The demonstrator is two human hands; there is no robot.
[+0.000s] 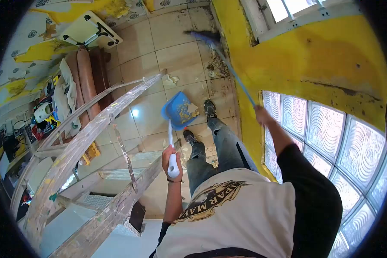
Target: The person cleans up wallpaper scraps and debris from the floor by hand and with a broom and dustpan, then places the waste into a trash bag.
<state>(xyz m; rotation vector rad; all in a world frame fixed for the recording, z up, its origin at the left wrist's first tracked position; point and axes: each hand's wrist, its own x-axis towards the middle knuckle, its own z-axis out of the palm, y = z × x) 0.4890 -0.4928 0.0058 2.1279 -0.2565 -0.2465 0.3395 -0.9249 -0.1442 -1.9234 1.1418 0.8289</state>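
My left hand (171, 162) is wrapped round the white handle of a blue dustpan (173, 104). The pan lies on the tiled floor in front of my feet, with crumbly debris (185, 112) and a pale flake in it. My right hand (263, 116) grips the long blue-grey stick of a broom (230, 68). Its dark, blurred bristles reach the floor in the far corner, by the foot of the yellow wall. Dirt and scraps (219, 66) lie along that wall, below the bristles.
A paint-spattered wooden ladder (103, 114) stands close on my left. Beyond it are brown rolled or padded pieces (87, 81), a folded white table (90, 32) and assorted tools. A yellow wall (309, 64) and glass blocks (324, 122) border my right. Paper scraps (172, 80) lie on the tiles.
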